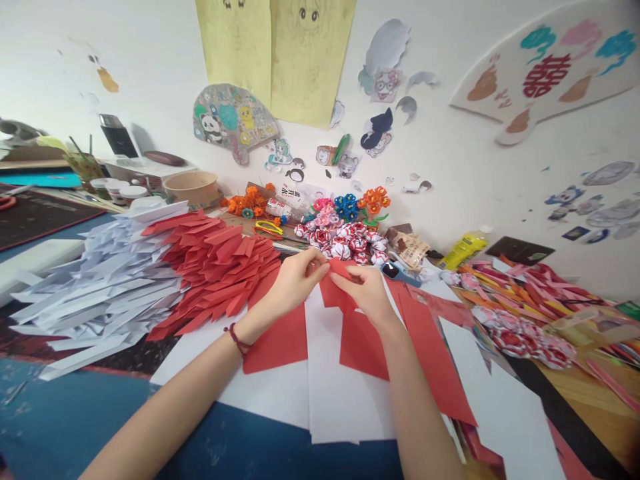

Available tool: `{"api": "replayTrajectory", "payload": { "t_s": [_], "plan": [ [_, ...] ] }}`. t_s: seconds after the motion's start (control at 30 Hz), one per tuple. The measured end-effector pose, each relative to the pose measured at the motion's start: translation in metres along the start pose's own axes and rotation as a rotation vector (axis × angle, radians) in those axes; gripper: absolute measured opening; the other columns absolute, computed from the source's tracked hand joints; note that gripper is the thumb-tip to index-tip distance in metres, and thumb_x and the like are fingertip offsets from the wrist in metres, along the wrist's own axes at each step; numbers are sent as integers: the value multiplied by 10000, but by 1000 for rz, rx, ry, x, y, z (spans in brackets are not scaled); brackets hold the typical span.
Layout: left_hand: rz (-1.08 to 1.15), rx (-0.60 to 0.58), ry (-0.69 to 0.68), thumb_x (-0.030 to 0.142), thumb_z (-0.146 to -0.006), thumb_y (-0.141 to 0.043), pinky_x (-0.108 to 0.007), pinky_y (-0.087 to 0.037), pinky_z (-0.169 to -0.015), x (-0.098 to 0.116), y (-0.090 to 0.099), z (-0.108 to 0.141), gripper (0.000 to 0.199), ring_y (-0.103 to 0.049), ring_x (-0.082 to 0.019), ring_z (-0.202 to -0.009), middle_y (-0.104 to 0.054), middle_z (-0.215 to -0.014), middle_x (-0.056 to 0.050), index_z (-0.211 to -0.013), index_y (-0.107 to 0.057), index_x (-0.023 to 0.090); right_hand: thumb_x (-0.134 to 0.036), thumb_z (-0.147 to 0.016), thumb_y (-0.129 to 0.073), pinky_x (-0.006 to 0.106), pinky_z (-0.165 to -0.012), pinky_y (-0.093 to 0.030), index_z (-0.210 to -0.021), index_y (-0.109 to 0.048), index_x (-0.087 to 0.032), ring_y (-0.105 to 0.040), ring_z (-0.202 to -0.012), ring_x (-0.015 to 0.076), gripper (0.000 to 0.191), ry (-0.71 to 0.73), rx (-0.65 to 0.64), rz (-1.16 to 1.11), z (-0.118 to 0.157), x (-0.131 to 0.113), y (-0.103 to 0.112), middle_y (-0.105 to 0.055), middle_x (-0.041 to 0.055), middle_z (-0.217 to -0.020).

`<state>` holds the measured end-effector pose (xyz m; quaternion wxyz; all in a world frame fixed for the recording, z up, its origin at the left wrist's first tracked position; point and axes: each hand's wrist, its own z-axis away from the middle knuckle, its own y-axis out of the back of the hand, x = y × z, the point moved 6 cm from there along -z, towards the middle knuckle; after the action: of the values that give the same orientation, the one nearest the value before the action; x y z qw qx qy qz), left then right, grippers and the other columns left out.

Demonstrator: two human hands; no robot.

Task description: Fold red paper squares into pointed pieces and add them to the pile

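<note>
Both hands meet over the middle of the table, pinching a small piece of red paper (336,285) between their fingertips. My left hand (296,280) grips its left edge; a dark red cord sits on that wrist. My right hand (367,292) holds the right side, fingers curled over a fold. Under the hands lie flat red sheets (434,353) and white sheets (336,393). To the left sits a heap of folded red strips (215,267) and, further left, a heap of folded white strips (110,287).
Red-and-white paper balls (350,243) and paper flowers (373,200) stand behind the hands by the wall. Yellow scissors (267,229), a round wooden bowl (193,187) and jars are at back left. More coloured strips and paper balls (520,337) lie right.
</note>
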<state>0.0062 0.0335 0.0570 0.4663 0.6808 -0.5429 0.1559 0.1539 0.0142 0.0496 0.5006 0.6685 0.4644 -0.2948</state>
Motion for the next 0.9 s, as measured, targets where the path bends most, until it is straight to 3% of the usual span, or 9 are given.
{"api": "replayTrajectory", "payload": {
  "t_s": [0.1,0.17,0.27,0.33,0.4,0.47,0.53,0.67,0.9],
  "plan": [
    [17,26,8,265,-847,-536,-203,-363,-570,-1,1,0,109,-501,-98,-613,-592,-697,17,-840,-605,180,-431,-778,-625,236,-527,-368,-670,-640,-160,-494,-584,131,292,20,-8,11,-2,5,-3,-551,-6,-617],
    [65,90,34,278,-841,-547,-202,-387,-581,-4,5,-1,115,-528,-101,-627,-608,-704,11,-837,-607,180,-444,-763,-646,269,-645,-450,-904,-694,-185,-583,-741,181,299,16,100,1,-4,11,2,-656,33,-818],
    [229,169,113,327,-829,-572,-205,-429,-583,-13,8,-2,153,-572,-107,-619,-626,-703,2,-841,-582,175,-479,-665,-738,315,-715,-491,-1223,-562,-228,-614,-799,199,637,-86,352,-22,-6,27,15,-668,68,-1003],
    [385,174,173,360,-817,-590,-202,-424,-527,-19,7,-3,194,-568,-103,-550,-623,-654,5,-840,-550,171,-509,-626,-761,310,-642,-501,-1318,-447,-229,-616,-694,181,810,-174,367,-130,-6,35,14,-675,58,-940],
    [532,151,231,378,-798,-613,-198,-406,-482,-23,2,-4,233,-560,-101,-504,-628,-624,3,-833,-523,165,-533,-644,-742,281,-574,-490,-1266,-484,-202,-605,-621,163,750,-228,232,-259,-7,36,2,-673,39,-827],
    [620,121,278,384,-771,-644,-197,-401,-474,-23,-2,-3,265,-564,-104,-507,-629,-616,-2,-803,-507,160,-537,-683,-712,259,-555,-479,-1096,-599,-167,-598,-605,149,566,-237,71,-344,-6,31,-13,-671,46,-778],
    [630,100,288,385,-745,-671,-195,-403,-491,-21,-5,-2,284,-559,-98,-524,-607,-615,5,-761,-505,155,-519,-710,-700,255,-564,-480,-966,-649,-150,-596,-609,141,453,-205,11,-388,-4,25,-22,-682,61,-791],
    [493,72,216,359,-757,-654,-201,-417,-566,-18,-6,-2,245,-538,-87,-583,-576,-651,14,-727,-533,148,-499,-704,-714,261,-561,-472,-784,-672,-130,-586,-588,146,379,-160,84,-376,-4,23,-19,-672,55,-690],
    [199,24,198,355,-756,-628,-203,-354,-502,-21,-10,0,229,-476,-94,-552,-517,-584,35,-675,-546,158,-494,-744,-675,255,-540,-454,-766,-663,-157,-554,-560,134,339,-104,157,-245,-7,23,-4,-647,36,-692]
  ]
}}
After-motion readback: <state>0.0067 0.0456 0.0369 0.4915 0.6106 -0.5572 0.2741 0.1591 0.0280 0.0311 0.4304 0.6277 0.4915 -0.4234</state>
